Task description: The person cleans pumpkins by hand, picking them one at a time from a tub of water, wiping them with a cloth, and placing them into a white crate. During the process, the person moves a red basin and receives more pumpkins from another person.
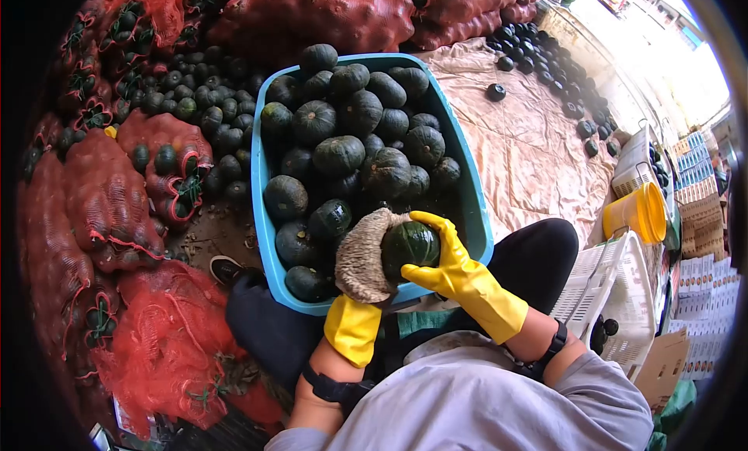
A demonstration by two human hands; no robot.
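A wet dark green kabocha squash (411, 251) is held over the near end of a blue plastic tub (259, 194). My right hand (448, 265), in a yellow rubber glove, grips its right side, fingers over the top and thumb below. My left hand (354, 322) wears the same kind of glove; only its cuff shows. A beige knitted cloth (365, 256) covers that hand's fingers and presses against the squash's left side. More dark squashes (338, 155) are piled in the tub.
Red mesh sacks of squash (312, 18) stand behind and to the left, with loose squashes (206, 100) beside the tub. On the right are a tan sheet (510, 143), a yellow bucket (635, 213), white crates (615, 295) and stacked cartons (701, 295).
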